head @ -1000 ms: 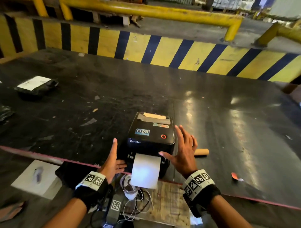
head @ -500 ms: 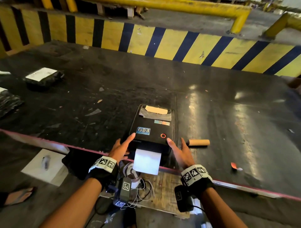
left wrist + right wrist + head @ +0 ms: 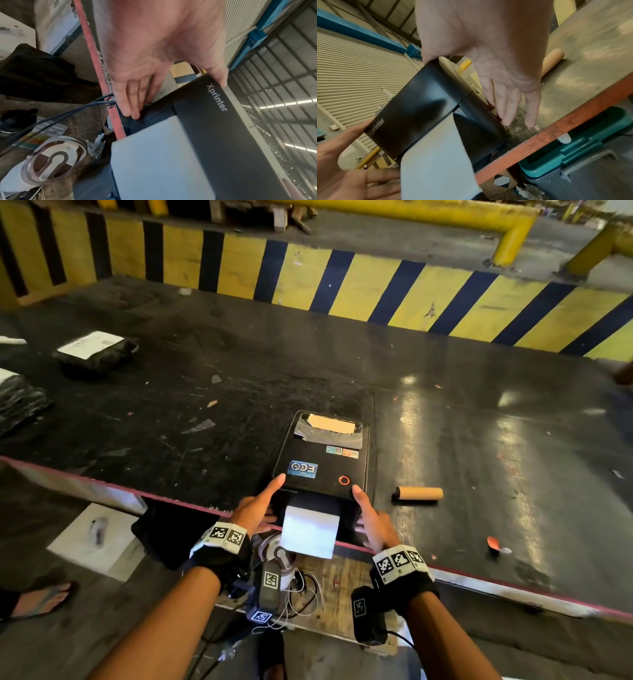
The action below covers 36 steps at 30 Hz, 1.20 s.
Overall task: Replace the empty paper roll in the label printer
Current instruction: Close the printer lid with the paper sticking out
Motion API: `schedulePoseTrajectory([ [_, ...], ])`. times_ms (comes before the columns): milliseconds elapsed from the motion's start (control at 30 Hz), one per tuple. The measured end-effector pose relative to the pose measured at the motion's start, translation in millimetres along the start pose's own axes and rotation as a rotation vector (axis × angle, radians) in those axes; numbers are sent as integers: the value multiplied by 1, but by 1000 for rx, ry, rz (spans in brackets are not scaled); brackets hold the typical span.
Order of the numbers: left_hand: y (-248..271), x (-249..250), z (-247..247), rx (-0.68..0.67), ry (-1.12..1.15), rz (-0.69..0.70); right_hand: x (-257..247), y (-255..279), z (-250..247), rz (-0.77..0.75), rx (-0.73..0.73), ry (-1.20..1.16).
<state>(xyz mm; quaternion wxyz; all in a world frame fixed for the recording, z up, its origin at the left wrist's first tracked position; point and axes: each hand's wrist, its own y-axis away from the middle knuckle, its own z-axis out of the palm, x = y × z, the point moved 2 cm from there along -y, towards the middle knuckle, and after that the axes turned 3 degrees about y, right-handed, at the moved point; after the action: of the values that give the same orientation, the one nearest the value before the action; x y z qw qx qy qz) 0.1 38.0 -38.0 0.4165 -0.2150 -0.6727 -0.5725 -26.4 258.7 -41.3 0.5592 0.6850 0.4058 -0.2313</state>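
The label printer [image 3: 320, 460] sits at the near edge of the black table [image 3: 479, 440], its front just over the red-trimmed lip, with a strip of white paper [image 3: 310, 530] hanging out of the slot and down past the edge. The left hand [image 3: 255, 510] has its thumb laid on the near left corner of the lid while its straight fingers lie close together against the left side wall low down, as the left wrist view shows. The right hand [image 3: 371, 522] mirrors it: thumb on the near right corner of the lid, fingers straight and a little spread along the right side by the table top. Neither hand is curled round anything. The empty cardboard core [image 3: 418, 493] lies on the table just right of the printer, apart from it.

The printer looks like a rigid, smooth plastic box, probably light enough to slide if pushed, so taking it by both side walls with thumbs on top seems the sound hold. Being so close to the edge, it could tip off if the lid is pressed hard. The paper is thin and limp and would tear or crease if pulled sideways
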Motion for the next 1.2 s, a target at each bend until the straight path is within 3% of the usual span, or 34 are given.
schedulePoseTrajectory([
  [400,-1,-3,2,42,12,35,-1,3,6,43,-14,-263],
  [1200,-5,-5,4,41,66,2,-2,10,8,7,-24,-229],
])
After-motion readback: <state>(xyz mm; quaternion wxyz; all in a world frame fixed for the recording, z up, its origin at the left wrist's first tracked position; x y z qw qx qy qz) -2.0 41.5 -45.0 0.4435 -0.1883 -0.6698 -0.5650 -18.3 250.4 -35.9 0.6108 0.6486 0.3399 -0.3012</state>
